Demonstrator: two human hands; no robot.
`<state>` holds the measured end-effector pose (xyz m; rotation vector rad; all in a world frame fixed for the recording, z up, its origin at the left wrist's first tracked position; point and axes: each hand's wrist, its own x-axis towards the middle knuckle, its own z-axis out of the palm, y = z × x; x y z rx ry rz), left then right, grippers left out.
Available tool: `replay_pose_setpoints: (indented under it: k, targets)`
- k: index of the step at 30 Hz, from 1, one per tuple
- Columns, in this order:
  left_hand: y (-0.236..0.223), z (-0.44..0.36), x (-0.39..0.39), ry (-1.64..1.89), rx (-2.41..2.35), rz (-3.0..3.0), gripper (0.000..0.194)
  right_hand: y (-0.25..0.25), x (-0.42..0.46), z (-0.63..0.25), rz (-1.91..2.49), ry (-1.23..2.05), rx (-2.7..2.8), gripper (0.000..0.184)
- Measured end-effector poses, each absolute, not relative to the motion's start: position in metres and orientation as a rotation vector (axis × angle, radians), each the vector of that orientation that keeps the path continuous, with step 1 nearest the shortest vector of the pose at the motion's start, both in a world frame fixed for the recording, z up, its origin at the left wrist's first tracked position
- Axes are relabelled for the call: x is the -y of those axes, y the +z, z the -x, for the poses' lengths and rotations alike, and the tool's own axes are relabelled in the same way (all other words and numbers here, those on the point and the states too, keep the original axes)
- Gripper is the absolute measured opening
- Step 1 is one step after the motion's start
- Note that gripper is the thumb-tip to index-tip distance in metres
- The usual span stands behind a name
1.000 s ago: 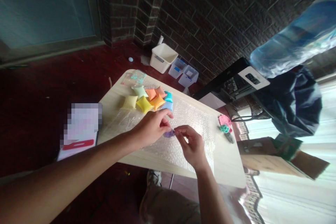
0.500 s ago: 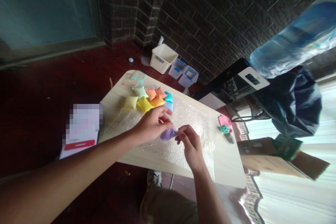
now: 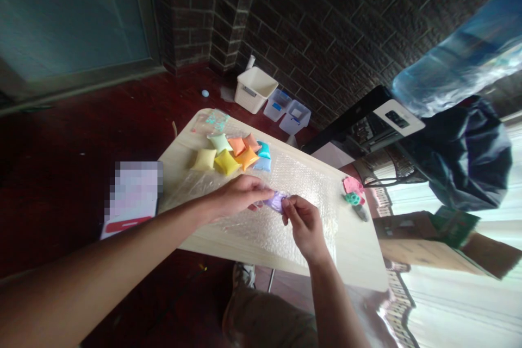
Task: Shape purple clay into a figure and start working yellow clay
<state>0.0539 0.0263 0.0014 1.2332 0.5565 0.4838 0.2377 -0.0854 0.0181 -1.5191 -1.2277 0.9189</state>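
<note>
A small purple packet (image 3: 276,202), shiny like clear wrap around soft filling, is stretched between my hands above a sheet of bubble wrap (image 3: 299,179). My left hand (image 3: 245,193) pinches its left end between thumb and fingers. At its right end, my right hand (image 3: 304,222) is closed with thumb and forefinger on the wrapper. Just beyond my left hand lie several pillow-shaped packets: a yellow packet (image 3: 227,162), an orange packet (image 3: 247,158), a pale green packet (image 3: 220,143), a light blue packet (image 3: 263,163) and others.
Pink and teal pieces (image 3: 353,191) lie at the right of the table (image 3: 359,261). Clear plastic (image 3: 204,120) is at the far left corner. A cream basket (image 3: 255,91) and clear bins (image 3: 294,117) stand on the floor beyond. A cardboard box (image 3: 432,247) is to the right.
The purple packet has moved slightly right and up and is now held at both ends. My left hand has lowered its fingers onto it. The view has shifted slightly.
</note>
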Motion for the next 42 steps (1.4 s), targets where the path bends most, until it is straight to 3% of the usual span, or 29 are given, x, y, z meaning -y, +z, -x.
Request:
replay_pose_setpoints:
  k: [7, 12, 26, 32, 42]
  targets:
    - [0.005, -0.053, -0.022, 0.477, -0.483, -1.115, 0.033, 0.010, 0.085, -0.240, 1.369, 1.080, 0.913, 0.038]
    - [0.006, -0.054, -0.023, 0.474, -0.430, -1.111, 0.030, 0.009, 0.087, -0.236, 1.348, 1.134, 0.991, 0.036]
    - [0.003, -0.049, -0.033, 0.690, -0.581, -1.061, 0.031, 0.007, 0.087, -0.248, 1.457, 1.122, 1.222, 0.041]
    - [0.010, -0.049, -0.023, 0.594, -0.441, -1.013, 0.031, 0.006, 0.080, -0.236, 1.402, 1.065, 0.949, 0.033]
    - [-0.017, -0.064, -0.006, 0.677, -0.452, -1.154, 0.032, 0.002, 0.079, -0.226, 1.465, 0.977, 1.097, 0.040]
